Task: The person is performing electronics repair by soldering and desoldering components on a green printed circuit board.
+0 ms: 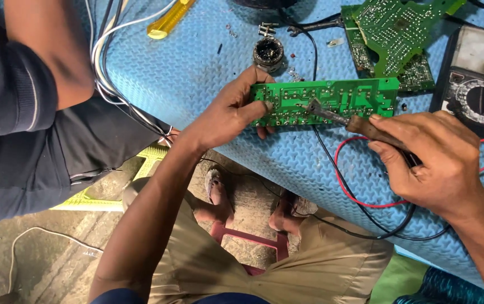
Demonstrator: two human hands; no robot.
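Flux tin: a small round metal tin (pixel 268 52) stands on the blue worktop (pixel 197 73), just beyond the held board; its inside is dark and caked, with a blackened residue around the rim.
Circuit board: a long narrow green circuit board (pixel 332 100), solder side up, covered in pale tracks and many small silvery joints; it lies level, held just above the near edge of the worktop, about mid-scene.
Left hand: the left hand (pixel 232 112) grips the board's left end, thumb across the top face, fingers curled underneath.
Right hand: the right hand (pixel 430 157) is closed around the brown handle of a soldering iron (pixel 360 123), held like a pen; the metal tip rests on the board near its middle.
Wires: a red wire (pixel 346 186) and a black wire (pixel 365 225) loop over the worktop beneath the right hand.
Far right: two more green boards (pixel 394 34) lie stacked, and beside them a dial meter (pixel 478 95) with a round selector knob.
Far left: a yellow-handled tool (pixel 169 21) lies on the worktop near a bundle of white and grey cables (pixel 104 67).
Other person: another person's arm in a dark sleeve (pixel 5 90) fills the left side.
Floor: sandalled feet (pixel 219 194) rest on a pinkish stool frame (pixel 253 242) below the worktop edge.
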